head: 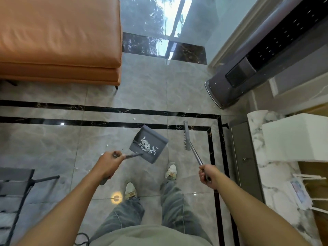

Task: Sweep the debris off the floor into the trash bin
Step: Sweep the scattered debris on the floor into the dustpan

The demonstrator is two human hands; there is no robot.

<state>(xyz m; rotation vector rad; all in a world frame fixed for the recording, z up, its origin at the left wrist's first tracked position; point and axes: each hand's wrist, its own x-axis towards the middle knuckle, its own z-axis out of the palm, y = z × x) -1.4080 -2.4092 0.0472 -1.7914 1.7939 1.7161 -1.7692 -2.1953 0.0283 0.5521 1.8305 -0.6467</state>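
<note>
Mid-collection, gripping a dustpan (157, 139) of white scraps (144, 142) in the left hand (108, 164) and a broom (186, 137) in the right hand (206, 175), stray bits (134, 119) on the floor (79, 139) likely next, bin out of view.

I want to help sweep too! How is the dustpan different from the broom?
The dustpan is a wide, boxy scoop; the broom has a thin strip of bristles for a head. The dustpan has white scraps lying in it; the broom carries nothing. The dustpan is on the person's left, the broom on the right. Both are grey and have long handles.
</note>
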